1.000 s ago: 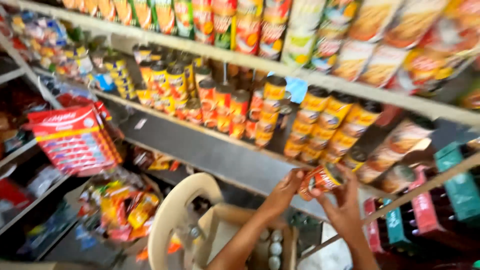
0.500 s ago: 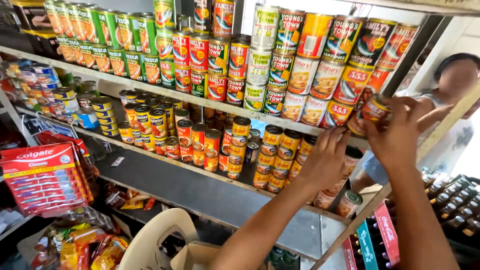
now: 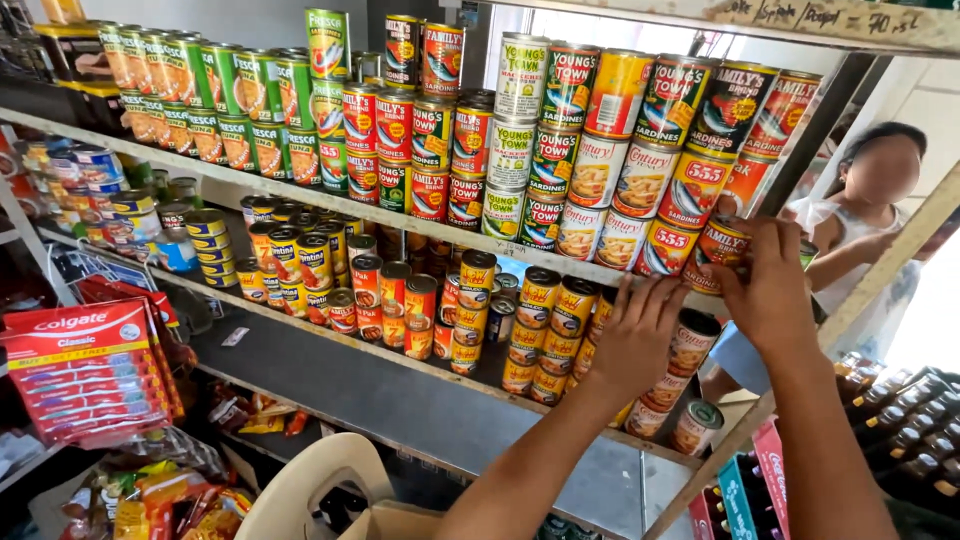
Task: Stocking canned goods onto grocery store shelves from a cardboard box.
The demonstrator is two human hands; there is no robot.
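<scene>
Head view: right hand is closed around a red can with a fish label, holding it at the right end of the upper shelf, touching the bottom row of the stacked cans there. Left hand is open with fingers spread, palm against the shelf's front edge just left of that can, above the short orange cans on the lower shelf, gripping nothing. Another person stands beyond the rack on the right.
</scene>
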